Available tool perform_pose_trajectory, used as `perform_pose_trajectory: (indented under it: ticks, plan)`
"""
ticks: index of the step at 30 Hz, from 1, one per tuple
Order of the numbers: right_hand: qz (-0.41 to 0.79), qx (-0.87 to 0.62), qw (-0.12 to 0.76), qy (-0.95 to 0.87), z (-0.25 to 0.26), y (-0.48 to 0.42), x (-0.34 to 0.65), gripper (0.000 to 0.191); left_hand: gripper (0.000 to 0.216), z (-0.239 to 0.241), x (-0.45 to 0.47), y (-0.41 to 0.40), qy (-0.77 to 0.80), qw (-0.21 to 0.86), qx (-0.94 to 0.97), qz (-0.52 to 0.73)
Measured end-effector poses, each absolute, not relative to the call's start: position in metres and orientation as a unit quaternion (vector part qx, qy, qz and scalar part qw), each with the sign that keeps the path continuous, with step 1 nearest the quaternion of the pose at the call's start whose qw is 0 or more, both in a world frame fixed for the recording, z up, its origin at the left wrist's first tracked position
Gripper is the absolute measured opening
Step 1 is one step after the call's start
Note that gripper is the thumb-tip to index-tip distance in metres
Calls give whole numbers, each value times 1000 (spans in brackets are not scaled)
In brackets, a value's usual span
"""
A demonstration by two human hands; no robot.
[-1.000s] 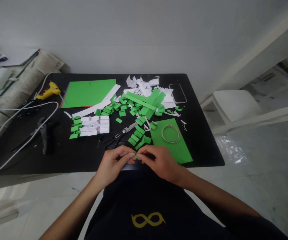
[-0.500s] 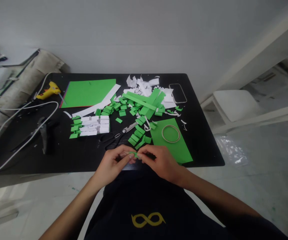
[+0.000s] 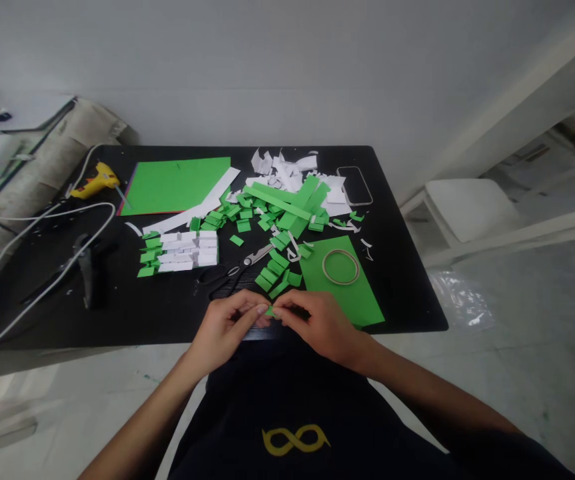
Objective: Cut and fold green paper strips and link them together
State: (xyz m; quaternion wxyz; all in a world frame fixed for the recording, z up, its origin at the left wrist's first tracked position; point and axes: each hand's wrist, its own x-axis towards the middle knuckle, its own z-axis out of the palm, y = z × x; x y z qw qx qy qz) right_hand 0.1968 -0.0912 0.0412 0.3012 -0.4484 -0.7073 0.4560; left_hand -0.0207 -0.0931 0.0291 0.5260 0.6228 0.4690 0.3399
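Observation:
Between my two hands, near the table's front edge, is a small green paper piece (image 3: 270, 311). My left hand (image 3: 232, 325) pinches its left end between thumb and fingers. The fingertips of my right hand (image 3: 320, 325) pinch the right end, so most of the piece is hidden. Just beyond my fingers lie several folded green paper pieces (image 3: 273, 270). Black-handled scissors (image 3: 237, 269) rest to their left, blades partly under the paper. Farther left sits a block of folded white and green pieces (image 3: 187, 251) in rows. A green sheet (image 3: 337, 300) lies beside my right hand.
A tape ring (image 3: 341, 283) lies on the green sheet. Paper strips and scraps (image 3: 294, 200) are heaped at the back, near a phone-shaped outline (image 3: 356, 201). On the left are a yellow glue gun (image 3: 98, 181), a white cable (image 3: 32, 320), and a dark tool (image 3: 86, 270).
My left thumb has shifted slightly right over the green paper piece, so less of it shows. The things on the table look the same.

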Motion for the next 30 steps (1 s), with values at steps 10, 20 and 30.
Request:
perform_pose_trajectory:
  ticks: [10,20,30]
  plan:
    - [490,-453,266,-695,40,-88,202,11,16,33,-20,-93,482,511,630,331]
    - [497,-452,243,-699,39,-87,210,11,17,29,-27,-92,490,490,650,312]
    - [481,-446,225,-720,41,-86,212,9,19,28,-32,-91,482,482,678,276]
